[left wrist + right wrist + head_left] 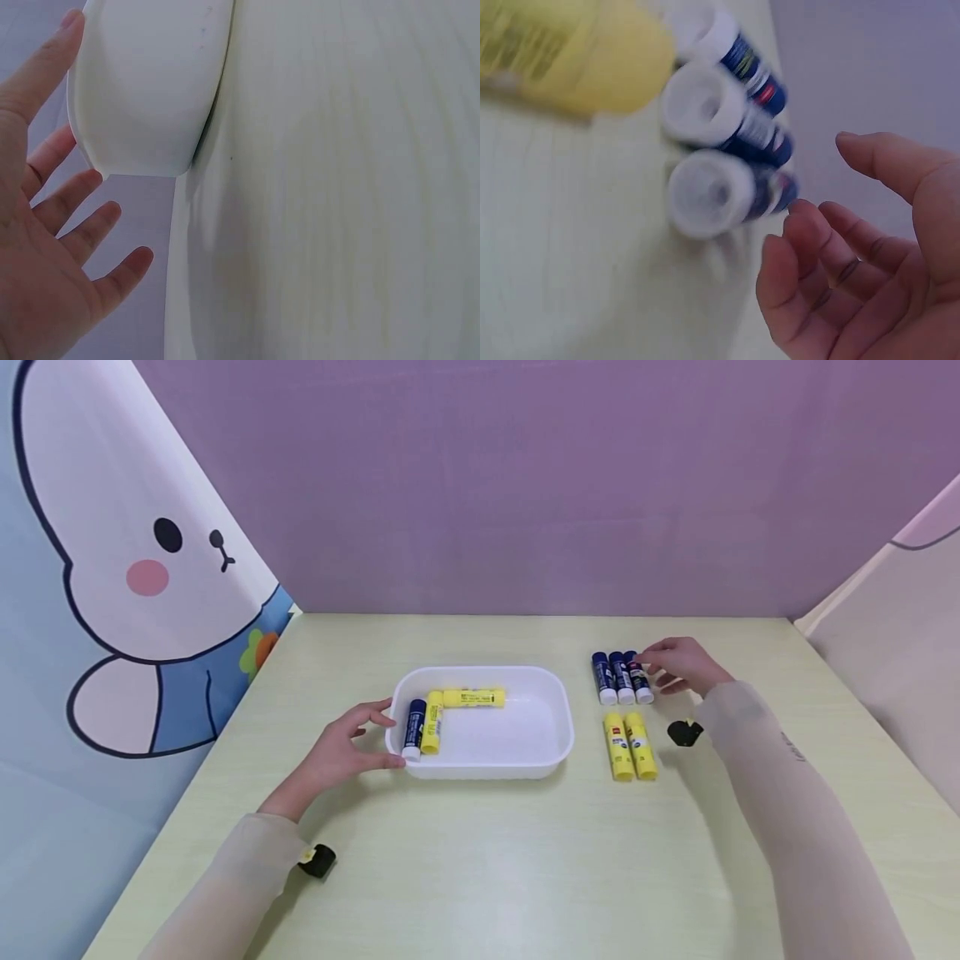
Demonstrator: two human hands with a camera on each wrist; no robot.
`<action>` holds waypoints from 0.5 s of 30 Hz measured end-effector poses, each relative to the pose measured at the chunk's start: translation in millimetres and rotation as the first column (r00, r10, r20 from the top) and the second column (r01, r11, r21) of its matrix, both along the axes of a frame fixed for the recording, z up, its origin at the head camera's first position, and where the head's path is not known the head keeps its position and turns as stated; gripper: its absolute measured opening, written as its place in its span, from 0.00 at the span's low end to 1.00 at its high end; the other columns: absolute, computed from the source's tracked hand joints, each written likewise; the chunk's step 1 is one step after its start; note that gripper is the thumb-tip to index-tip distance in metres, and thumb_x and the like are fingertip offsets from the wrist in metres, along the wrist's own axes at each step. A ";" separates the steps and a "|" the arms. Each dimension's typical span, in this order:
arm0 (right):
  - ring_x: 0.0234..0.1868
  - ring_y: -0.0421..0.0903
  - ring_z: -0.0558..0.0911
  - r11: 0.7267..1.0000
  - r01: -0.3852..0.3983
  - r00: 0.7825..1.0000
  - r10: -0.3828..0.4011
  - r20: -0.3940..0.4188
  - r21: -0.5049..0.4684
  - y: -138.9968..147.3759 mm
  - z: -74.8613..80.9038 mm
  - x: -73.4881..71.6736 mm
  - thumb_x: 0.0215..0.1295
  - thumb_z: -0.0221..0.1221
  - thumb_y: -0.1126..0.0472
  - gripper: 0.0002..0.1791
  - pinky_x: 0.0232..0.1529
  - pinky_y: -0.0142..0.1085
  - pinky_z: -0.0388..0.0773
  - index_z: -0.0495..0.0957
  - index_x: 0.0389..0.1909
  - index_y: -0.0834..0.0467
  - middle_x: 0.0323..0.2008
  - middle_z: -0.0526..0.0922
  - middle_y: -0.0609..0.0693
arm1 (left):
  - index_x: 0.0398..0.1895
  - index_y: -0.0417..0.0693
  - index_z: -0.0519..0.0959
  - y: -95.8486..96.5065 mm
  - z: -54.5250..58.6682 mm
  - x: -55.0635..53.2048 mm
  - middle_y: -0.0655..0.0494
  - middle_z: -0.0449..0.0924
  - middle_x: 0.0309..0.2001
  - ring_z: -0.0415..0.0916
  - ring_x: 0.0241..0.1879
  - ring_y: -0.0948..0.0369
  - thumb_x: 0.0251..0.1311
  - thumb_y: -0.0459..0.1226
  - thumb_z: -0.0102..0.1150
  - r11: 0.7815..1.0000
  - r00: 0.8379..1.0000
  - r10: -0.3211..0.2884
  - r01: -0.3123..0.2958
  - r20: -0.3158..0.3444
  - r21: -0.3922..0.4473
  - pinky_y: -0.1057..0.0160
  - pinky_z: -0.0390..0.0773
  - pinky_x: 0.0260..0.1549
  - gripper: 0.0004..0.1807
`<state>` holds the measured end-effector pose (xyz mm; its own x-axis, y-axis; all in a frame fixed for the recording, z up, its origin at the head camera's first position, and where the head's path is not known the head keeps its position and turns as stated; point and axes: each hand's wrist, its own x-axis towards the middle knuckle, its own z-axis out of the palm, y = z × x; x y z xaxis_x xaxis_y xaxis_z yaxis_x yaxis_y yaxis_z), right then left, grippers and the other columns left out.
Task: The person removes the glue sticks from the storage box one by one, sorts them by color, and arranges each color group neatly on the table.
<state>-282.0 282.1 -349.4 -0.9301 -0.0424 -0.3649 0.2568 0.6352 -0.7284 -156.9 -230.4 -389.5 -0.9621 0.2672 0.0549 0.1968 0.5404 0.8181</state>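
My left hand (pixel 347 745) rests at the left end of a white plastic tray (pixel 558 718), thumb at the near corner and fingertips at the rim. The left wrist view shows its fingers spread beside the tray wall (pixel 146 90). Inside the tray lie a dark blue glue stick (pixel 415 727), a yellow glue stick (pixel 432 723) beside it and another yellow glue stick (pixel 474 697) lying crosswise. My right hand (pixel 686 664) hovers at the rightmost of three dark blue glue sticks (pixel 639 678). In the right wrist view, its thumb and fingers stand apart, fingertips close by the blue end.
Two yellow glue sticks (pixel 630 747) lie side by side on the pale table (pixel 480 852), nearer than the blue row. A purple backdrop (pixel 525 493) rises behind the table, and a cartoon-print cloth (pixel 112 635) hangs at left. Each wrist wears a small black device (pixel 318 862).
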 end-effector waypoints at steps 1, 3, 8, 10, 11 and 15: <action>0.42 0.52 0.79 1.000 -0.003 1.000 0.003 -0.011 -0.004 -2.1 2.2 -0.4 0.73 0.56 0.47 0.35 0.44 0.44 0.83 0.62 0.67 0.68 0.54 0.73 0.66 | 0.49 0.45 0.76 0.2 -0.1 -0.3 0.45 0.63 0.73 0.54 0.73 0.43 0.47 0.40 0.79 1.000 1.000 0.001 -0.001 0.000 -0.002 0.35 0.62 0.63 0.27; 0.41 0.52 0.79 1.000 -0.012 0.999 0.012 -0.033 -0.004 -6.9 6.5 -1.3 0.72 0.57 0.46 0.36 0.43 0.43 0.83 0.62 0.68 0.68 0.53 0.74 0.65 | 0.49 0.46 0.77 0.6 -0.3 -0.7 0.46 0.63 0.73 0.54 0.73 0.43 0.47 0.40 0.79 1.000 1.000 0.003 -0.002 0.002 -0.006 0.35 0.62 0.63 0.27; 0.41 0.55 0.80 1.000 -0.031 0.996 0.031 -0.079 0.002 -24.7 20.4 -1.3 0.71 0.59 0.46 0.35 0.42 0.43 0.83 0.63 0.68 0.66 0.49 0.77 0.63 | 0.49 0.47 0.77 1.6 0.5 -2.6 0.47 0.63 0.73 0.54 0.73 0.43 0.47 0.41 0.79 1.000 1.000 -0.001 0.001 0.002 -0.011 0.35 0.62 0.63 0.27; 0.39 0.55 0.80 0.999 -0.039 0.995 0.039 -0.093 -0.001 -33.5 25.3 -1.0 0.71 0.59 0.48 0.33 0.40 0.43 0.84 0.65 0.67 0.65 0.48 0.77 0.63 | 0.49 0.47 0.77 1.6 1.3 -3.0 0.46 0.63 0.73 0.54 0.73 0.43 0.47 0.41 0.79 1.000 1.000 -0.005 0.005 0.000 -0.008 0.35 0.62 0.63 0.27; 0.37 0.54 0.80 0.999 -0.042 0.994 0.042 -0.099 -0.002 -38.0 27.4 -0.9 0.71 0.59 0.49 0.32 0.39 0.42 0.84 0.66 0.66 0.64 0.47 0.77 0.62 | 0.49 0.46 0.77 1.6 1.9 -3.0 0.46 0.63 0.73 0.54 0.73 0.43 0.48 0.41 0.79 1.000 1.000 -0.007 0.007 -0.001 -0.009 0.34 0.62 0.63 0.27; 0.32 0.50 0.79 0.997 -0.074 0.991 0.073 -0.109 -0.004 -54.6 32.6 -0.5 0.70 0.60 0.51 0.30 0.35 0.39 0.84 0.68 0.66 0.64 0.47 0.77 0.63 | 0.49 0.45 0.77 1.6 2.7 -2.6 0.45 0.63 0.73 0.55 0.72 0.42 0.48 0.40 0.79 1.000 1.000 -0.011 0.011 -0.002 -0.004 0.34 0.62 0.62 0.26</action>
<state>-282.5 227.5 -316.8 -0.9585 -0.1142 -0.2613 0.1291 0.6434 -0.7546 -159.5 -228.8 -386.8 -0.9590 0.2777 0.0559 0.2043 0.5413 0.8157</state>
